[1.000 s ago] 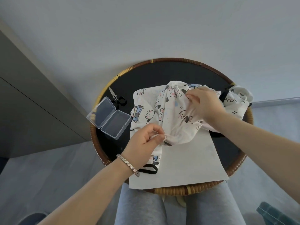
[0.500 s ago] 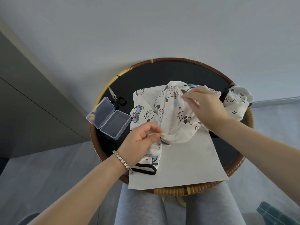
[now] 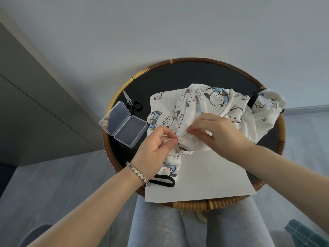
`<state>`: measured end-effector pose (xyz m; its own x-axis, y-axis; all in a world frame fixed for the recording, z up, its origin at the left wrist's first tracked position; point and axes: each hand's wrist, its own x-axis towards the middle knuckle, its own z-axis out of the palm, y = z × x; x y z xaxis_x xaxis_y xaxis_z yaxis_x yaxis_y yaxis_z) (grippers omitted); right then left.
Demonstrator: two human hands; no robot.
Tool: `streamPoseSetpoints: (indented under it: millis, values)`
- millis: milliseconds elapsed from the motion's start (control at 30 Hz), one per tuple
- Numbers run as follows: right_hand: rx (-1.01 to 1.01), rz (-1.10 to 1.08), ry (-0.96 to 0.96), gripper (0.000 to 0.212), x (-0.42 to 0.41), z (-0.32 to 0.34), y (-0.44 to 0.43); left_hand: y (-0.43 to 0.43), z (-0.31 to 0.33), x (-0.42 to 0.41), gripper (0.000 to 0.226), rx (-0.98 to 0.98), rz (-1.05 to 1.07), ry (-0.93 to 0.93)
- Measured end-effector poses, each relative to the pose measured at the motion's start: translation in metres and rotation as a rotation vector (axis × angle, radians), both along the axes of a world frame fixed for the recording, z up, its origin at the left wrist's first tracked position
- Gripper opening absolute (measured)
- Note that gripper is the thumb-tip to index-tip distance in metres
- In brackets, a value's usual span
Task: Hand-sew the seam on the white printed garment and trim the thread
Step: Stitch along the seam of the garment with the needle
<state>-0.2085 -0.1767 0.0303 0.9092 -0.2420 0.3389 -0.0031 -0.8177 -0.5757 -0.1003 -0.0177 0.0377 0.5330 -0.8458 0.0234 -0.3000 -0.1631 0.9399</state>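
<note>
White printed garment point(image 3: 194, 111) lies in a heap on the round table point(image 3: 195, 60), partly on a sheet of white paper point(image 3: 204, 175), with its near edge lifted up between the two hands. A moment ago the right hand point(image 3: 220, 132) was higher up and further right, lying on the bunched cloth. Now it has come down and across, so its fingertips sit just beside the left hand point(image 3: 154, 147). I think this means the sewing is going on and a new stitch is about to go into the seam. It does not look finished, and the trimming is not done yet. The right hand has its thumb and first finger pressed together on a thin needle point(image 3: 185, 135), and its other fingers are spread loosely over the cloth. The needle slants down toward the fold. The left hand is curled, with its thumb and first finger pinching a small fold of the garment to hold it steady. A silver bracelet point(image 3: 138, 173) is on that wrist. The thread is too fine to see. The little scissors point(image 3: 132, 103) lie untouched at the far left of the table, just behind an open clear plastic box point(image 3: 122, 123).
</note>
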Motion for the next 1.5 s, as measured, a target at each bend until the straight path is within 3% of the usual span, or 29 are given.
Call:
streamPoseSetpoints:
  millis: [433, 667, 1000, 1233, 1500]
  values:
    - [-0.037, 0.034, 0.044, 0.022, 0.0, 0.004, 0.006, 0.0, -0.007, 0.005, 0.009, 0.006, -0.038, -0.001]
    - [-0.041, 0.104, 0.036, 0.017, 0.0, 0.003, 0.009, 0.0, -0.008, 0.008, 0.008, 0.04, -0.09, 0.09]
    - [0.243, 0.054, 0.051, 0.023, -0.003, 0.005, 0.025, -0.002, -0.011, -0.001, 0.008, 0.016, -0.027, 0.194]
    - [0.63, -0.151, 0.062, 0.018, -0.006, 0.004, 0.033, -0.009, -0.011, -0.012, 0.007, -0.052, 0.131, 0.333]
    - [0.757, -0.259, 0.103, 0.03, -0.006, 0.011, 0.043, -0.017, -0.003, -0.014, 0.019, 0.055, 0.159, 0.225]
